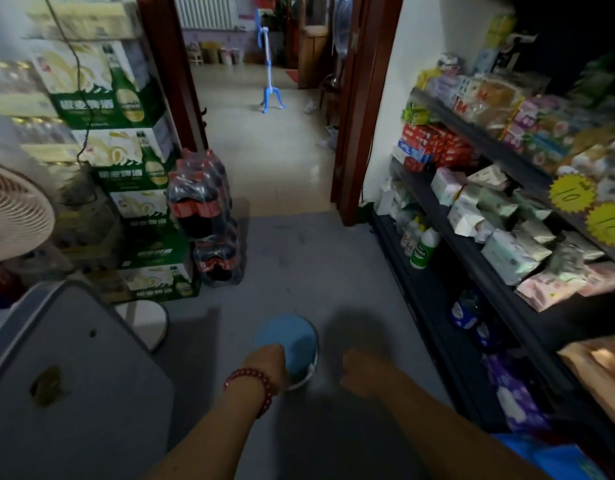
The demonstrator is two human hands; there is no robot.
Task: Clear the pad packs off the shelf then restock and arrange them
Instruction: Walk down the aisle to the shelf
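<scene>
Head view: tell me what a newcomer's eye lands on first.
Two bare forearms reach down at bottom centre, the left hand at a blue round object on the floor, the right hand beside it. On the right, the shelf is crammed with pad packs under yellow price stars.

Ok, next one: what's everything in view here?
pale green, white and pink soft pad packs: many, middle shelf, right
dark metal shelving unit: one, black, along right wall
yellow starburst paper price tags: two, yellow, upper shelf edge
red cardboard boxes: several, red, shelf's far end by doorway
green-and-white printed cartons: one stack, left side
shrink-wrapped dark soda bottle packs: two, red labels, stacked beside cartons
white electric fan: one, far left edge
round blue stool: one, floor centre
left hand: one, red bead bracelet, at stool's near rim, fingers hidden
right hand: one, bare, right of stool, fingers unclear
</scene>
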